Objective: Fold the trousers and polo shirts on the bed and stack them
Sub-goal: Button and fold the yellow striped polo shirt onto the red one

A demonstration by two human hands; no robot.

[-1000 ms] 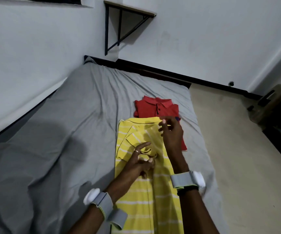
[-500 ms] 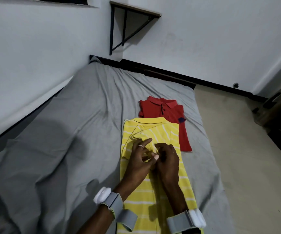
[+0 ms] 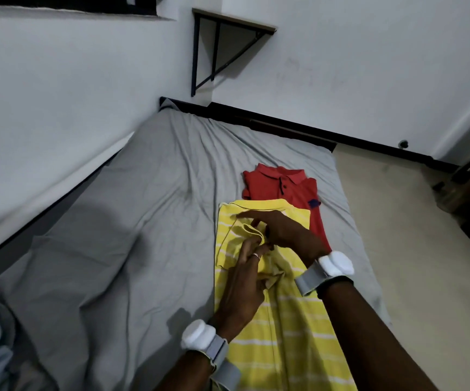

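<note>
Bed (image 3: pixel 149 227): against the left wall (image 3: pixel 59 108).
Near polo shirt (image 3: pixel 293 334): on the bed's right half.
Far polo shirt (image 3: pixel 270 187): behind it, partly underneath.

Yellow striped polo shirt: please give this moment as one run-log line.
yellow striped polo shirt: on bed, overlapping red polo shirt | left hand: fingers flat by collar | right hand: at collar, grip unclear

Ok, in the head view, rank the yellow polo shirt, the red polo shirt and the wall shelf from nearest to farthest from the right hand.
1. yellow polo shirt: directly under the right hand, at its collar end.
2. red polo shirt: just beyond the hand, farther up the bed.
3. wall shelf: high on the wall, past the bed's far end.
</note>
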